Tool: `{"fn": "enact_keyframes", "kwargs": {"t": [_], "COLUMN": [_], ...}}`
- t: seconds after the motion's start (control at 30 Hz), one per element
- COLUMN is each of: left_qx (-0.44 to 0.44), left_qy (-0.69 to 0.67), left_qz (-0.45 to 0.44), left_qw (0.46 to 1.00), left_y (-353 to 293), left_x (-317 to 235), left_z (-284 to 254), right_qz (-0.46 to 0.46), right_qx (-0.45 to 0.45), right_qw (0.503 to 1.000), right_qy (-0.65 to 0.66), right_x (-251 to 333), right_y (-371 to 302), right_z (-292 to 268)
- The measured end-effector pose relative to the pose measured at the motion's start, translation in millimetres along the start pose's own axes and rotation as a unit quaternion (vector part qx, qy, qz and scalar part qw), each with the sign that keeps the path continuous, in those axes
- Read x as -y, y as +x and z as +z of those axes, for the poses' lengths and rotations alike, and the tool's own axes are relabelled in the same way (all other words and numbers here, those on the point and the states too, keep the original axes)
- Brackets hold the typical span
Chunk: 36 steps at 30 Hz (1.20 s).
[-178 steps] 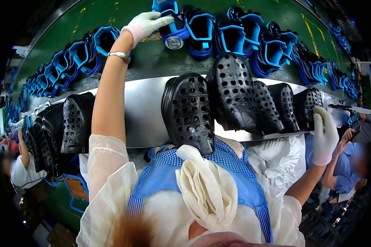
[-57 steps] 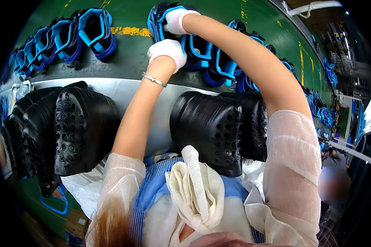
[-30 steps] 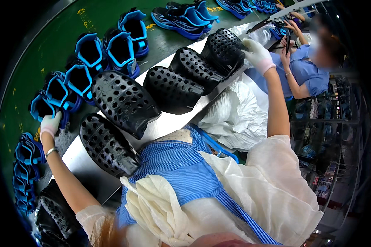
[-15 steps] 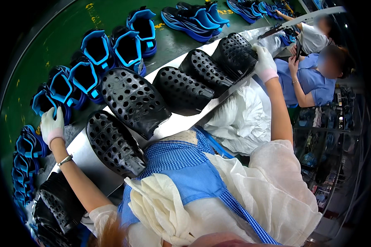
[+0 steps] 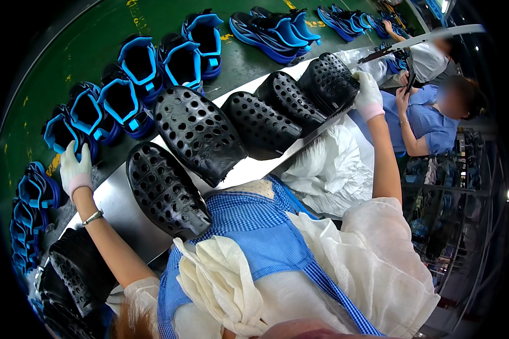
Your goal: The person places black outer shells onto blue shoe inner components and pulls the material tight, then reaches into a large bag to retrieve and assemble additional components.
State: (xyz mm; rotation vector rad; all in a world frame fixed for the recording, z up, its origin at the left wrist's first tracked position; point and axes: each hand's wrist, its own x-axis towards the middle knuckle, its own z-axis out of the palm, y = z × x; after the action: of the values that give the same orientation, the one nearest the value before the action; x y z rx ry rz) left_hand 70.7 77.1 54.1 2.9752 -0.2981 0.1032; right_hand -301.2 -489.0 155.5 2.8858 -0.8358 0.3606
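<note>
My left hand [image 5: 76,169], in a white glove, rests by the near rim of a black-and-blue shoe [image 5: 62,134], its thumb and fingers apart. My gloved right hand [image 5: 369,95] bends round the right edge of a black perforated shoe form [image 5: 329,85]; some of its fingers are hidden. More such black forms lie in a row to the left: a narrow form [image 5: 291,101], a rounded form [image 5: 260,125], a large form [image 5: 199,133] and the nearest form [image 5: 167,189]. They lie on a shiny pale board [image 5: 116,200] in front of me.
Beyond the board, several black-and-blue shoes [image 5: 138,61] stand on a green surface [image 5: 96,39]. Crumpled white sheeting [image 5: 333,169] lies at right. A stack of black forms [image 5: 79,277] is at lower left. A co-worker in blue [image 5: 435,113] and racks [image 5: 441,209] are at right.
The whole view has shifted slightly. My hands stay at the same shoe and the same end of the row. The rightmost forms, seen as two before, now show as one shape.
</note>
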Motion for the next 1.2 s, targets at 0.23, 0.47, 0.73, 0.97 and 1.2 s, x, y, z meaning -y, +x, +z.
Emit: {"fn": "enact_keyframes", "kwargs": {"t": [0.23,0.47,0.73,0.97,1.2], "left_qx": [0.001,0.001,-0.008,-0.025,-0.074], "left_qy": [-0.015,-0.036,-0.041,-0.052,-0.428], "left_qz": [-0.015,-0.028,-0.023,-0.043,0.048], "left_qw": [1.0,0.999,0.999,0.997,0.899], "left_y": [-6.1,-5.7,-0.5,-7.0,-10.2], "left_x": [-2.8,9.5,22.9,21.0,-43.1], "left_z": [2.7,2.8,11.4,2.5,-58.8], "right_qz": [-0.033,-0.016,0.049,0.052,-0.168], "right_qx": [-0.019,-0.004,-0.017,-0.057,-0.041], "right_qw": [0.998,1.0,0.999,0.996,0.946], "right_qy": [-0.059,-0.015,0.011,0.037,0.273], "right_x": [9.5,-1.0,3.8,9.5,167.4], "right_y": [-1.4,-8.0,-12.8,12.1,76.7], "right_z": [8.0,7.8,-20.9,-62.9,-92.7]}}
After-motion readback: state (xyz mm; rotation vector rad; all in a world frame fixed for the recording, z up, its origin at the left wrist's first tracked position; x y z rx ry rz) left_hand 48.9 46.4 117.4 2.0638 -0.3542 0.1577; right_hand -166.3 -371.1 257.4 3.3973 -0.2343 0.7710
